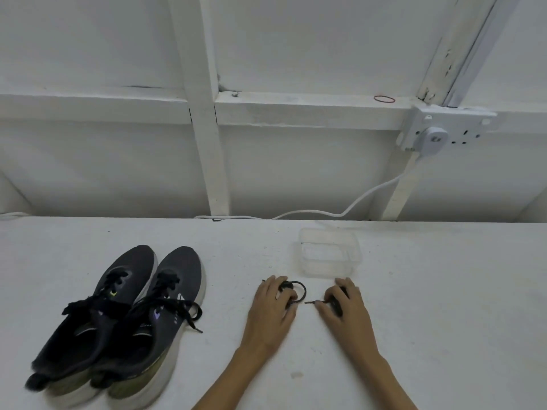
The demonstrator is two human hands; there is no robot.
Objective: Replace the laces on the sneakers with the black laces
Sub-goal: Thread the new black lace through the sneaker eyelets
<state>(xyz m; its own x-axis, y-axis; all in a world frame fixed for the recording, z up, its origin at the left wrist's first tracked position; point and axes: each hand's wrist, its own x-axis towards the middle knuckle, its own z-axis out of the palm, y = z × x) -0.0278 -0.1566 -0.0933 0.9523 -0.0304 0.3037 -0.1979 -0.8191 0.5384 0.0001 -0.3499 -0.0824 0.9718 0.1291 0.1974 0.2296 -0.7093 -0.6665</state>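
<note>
On the white surface (pixel 444 306), right of the dark sneakers (pixel 118 315) and near a clear plastic container (pixel 328 253), the left hand (pixel 273 304) grips a coiled black lace (pixel 299 287) while the right hand (pixel 346 307) pinches a second black lace (pixel 335 303).

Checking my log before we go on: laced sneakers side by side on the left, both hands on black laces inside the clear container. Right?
Not inside. The head view shows the black laces on the table, on the near side of the clear container. The rest holds: left hand and right hand are on them, sneakers on the left.
</note>
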